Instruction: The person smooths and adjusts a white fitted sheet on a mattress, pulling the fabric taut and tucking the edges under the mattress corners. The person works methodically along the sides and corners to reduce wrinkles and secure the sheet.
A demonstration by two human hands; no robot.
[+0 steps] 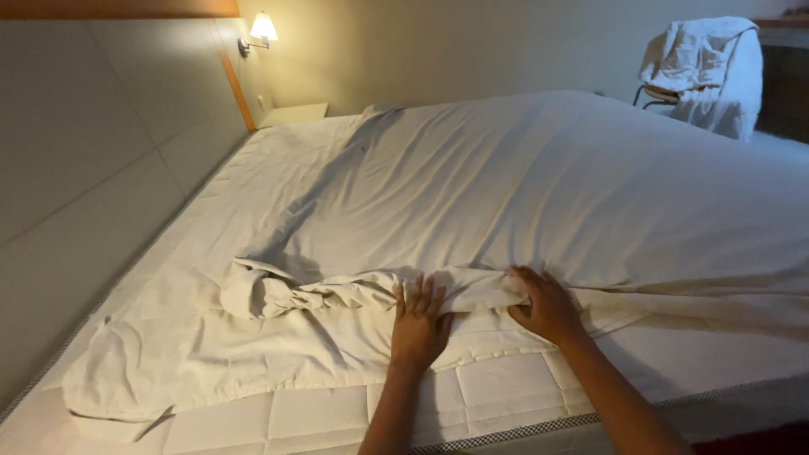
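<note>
My left hand (419, 324) lay flat, fingers spread, on the bunched sheet (472, 202); my right hand (546, 307) gripped its fold; a lamp (261, 29) glowed beyond; towels (708, 72) draped a chair.

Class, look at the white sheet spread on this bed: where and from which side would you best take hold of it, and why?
Probably at the bunched, rolled edge of the white sheet, near the mattress side, coming from the near side with both hands. The fabric is gathered into a thick ridge there, easier to pinch than the flat spread. The left hand and right hand already rest on it.
</note>
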